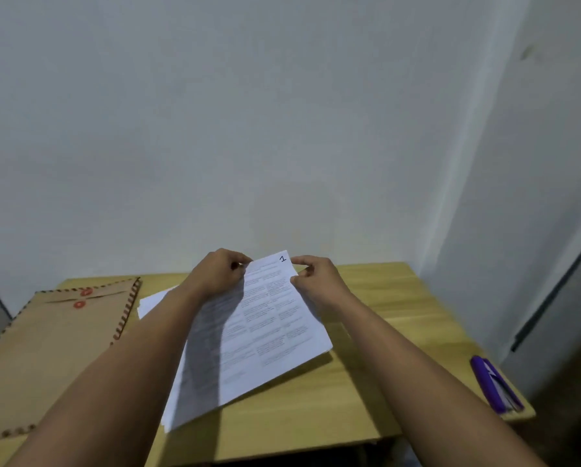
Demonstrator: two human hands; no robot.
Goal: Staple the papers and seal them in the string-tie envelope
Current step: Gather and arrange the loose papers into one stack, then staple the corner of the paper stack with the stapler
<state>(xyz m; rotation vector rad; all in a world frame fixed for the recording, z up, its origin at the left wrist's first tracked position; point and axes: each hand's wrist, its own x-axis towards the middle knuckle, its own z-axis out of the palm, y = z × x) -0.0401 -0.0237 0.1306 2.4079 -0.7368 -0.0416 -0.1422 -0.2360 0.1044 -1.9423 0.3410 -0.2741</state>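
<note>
Fingers [238,264] of your left hand [220,274] pinch the top left corner of the papers [262,332], and your right hand [316,276] pinches the top right corner beside the handwritten "1", so both hands grip the stack with its far edge lifted and its near edge low over the counter [316,409]. Nearest you on the left, the brown string-tie envelope [46,348] lies flat, its striped border and two red buttons toward the far end. At the counter's right edge lies the purple stapler [494,382], well apart from the papers. More white sheets [154,303] lie behind your left forearm, beside the envelope. Beyond stands a pale wall [282,129].
</note>
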